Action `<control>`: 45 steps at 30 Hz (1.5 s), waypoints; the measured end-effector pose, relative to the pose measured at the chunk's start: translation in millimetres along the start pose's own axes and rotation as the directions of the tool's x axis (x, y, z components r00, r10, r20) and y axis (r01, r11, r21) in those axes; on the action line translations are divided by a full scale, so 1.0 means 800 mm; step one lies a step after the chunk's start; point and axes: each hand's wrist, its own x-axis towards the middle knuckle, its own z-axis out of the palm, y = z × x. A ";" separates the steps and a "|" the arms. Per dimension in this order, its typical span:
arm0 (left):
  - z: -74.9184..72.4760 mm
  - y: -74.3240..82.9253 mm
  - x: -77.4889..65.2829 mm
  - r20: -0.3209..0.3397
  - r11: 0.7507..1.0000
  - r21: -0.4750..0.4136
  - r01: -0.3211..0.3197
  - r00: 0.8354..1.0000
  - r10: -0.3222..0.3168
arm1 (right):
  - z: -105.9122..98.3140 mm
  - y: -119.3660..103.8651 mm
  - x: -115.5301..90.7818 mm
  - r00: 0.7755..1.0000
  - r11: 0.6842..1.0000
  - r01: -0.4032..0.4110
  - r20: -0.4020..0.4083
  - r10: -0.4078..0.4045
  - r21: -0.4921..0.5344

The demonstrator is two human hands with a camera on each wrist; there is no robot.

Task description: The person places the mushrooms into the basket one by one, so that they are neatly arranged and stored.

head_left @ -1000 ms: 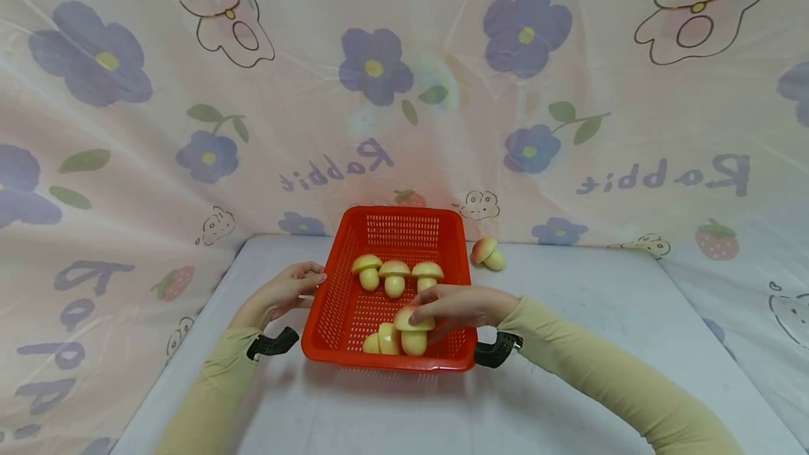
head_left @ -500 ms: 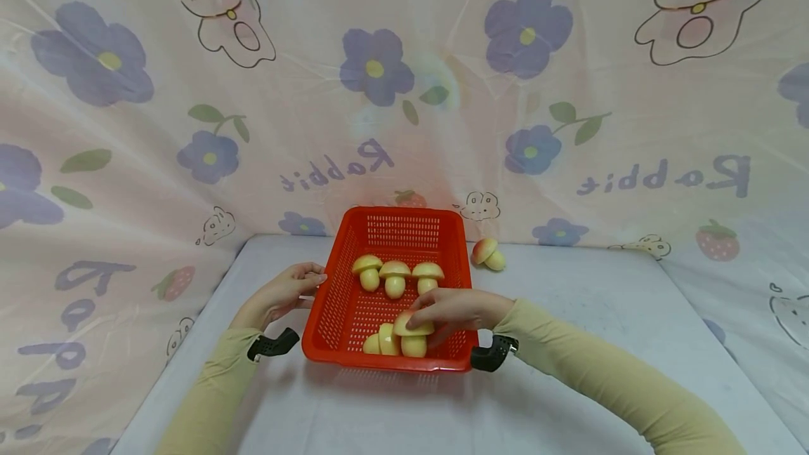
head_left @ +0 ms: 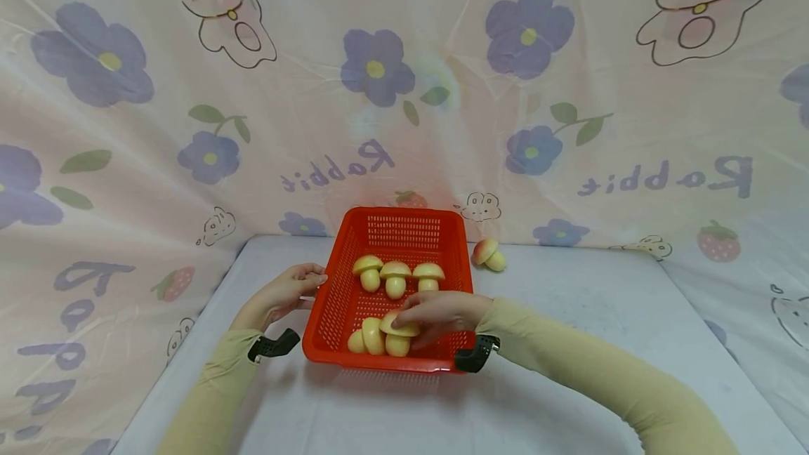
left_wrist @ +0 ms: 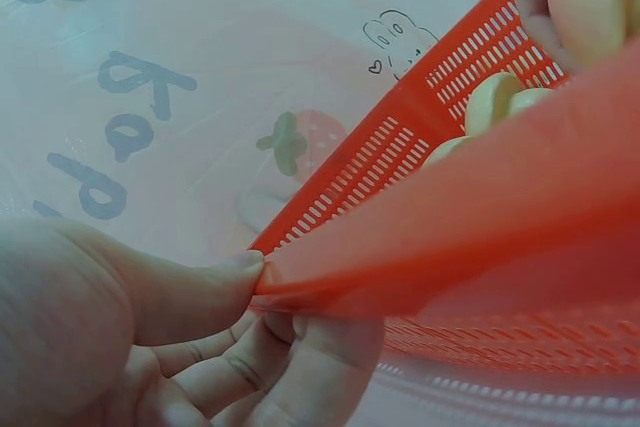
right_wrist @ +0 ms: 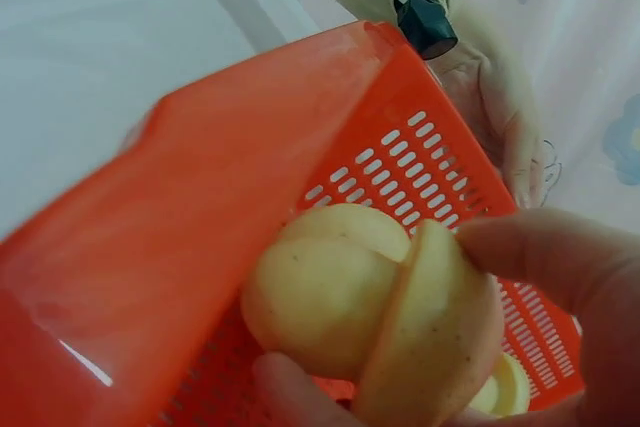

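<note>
A red slotted plastic basket (head_left: 392,365) stands on the table, tilted a little in the left wrist view. My left hand (head_left: 284,297) pinches its left rim, thumb on top and fingers beneath, as the left wrist view shows. Inside the basket near its front wall, my right hand (head_left: 445,310) holds a yellow toy mushroom (head_left: 398,345) by its cap, stem downward. Left of it lies another toy mushroom (head_left: 373,337) on its side, right up against the held one. Behind them, three mushrooms (head_left: 396,279) form a row, the right one partly covered by my right hand.
One more toy mushroom (head_left: 489,255), with a reddish cap, lies on the white table (head_left: 588,314) outside the basket, at its back right. A patterned curtain (head_left: 442,125) hangs behind the table and along its sides. Each wrist carries a black camera mount (head_left: 477,354).
My right hand has moved left inside the basket with the mushroom it holds. The sideways mushroom beside it has shifted left too. My left hand stays on the rim.
</note>
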 end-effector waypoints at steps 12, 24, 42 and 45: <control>0.000 0.001 0.001 0.000 1.000 -0.012 0.001 1.000 -0.001 | 0.008 -0.020 0.027 0.997 0.997 -0.036 -0.073 0.040 0.063; 0.001 0.001 -0.001 0.002 1.000 -0.021 0.003 1.000 -0.003 | 0.006 -0.017 0.039 0.990 0.990 -0.006 -0.135 0.025 0.138; -0.001 0.001 -0.001 0.006 1.000 -0.018 -0.002 1.000 0.002 | 0.006 0.001 0.028 0.979 0.981 -0.131 -0.175 0.106 -0.140; -0.001 0.001 -0.001 0.010 1.000 -0.010 -0.008 1.000 0.008 | 0.007 0.001 0.028 0.982 0.984 -0.121 -0.160 0.100 -0.129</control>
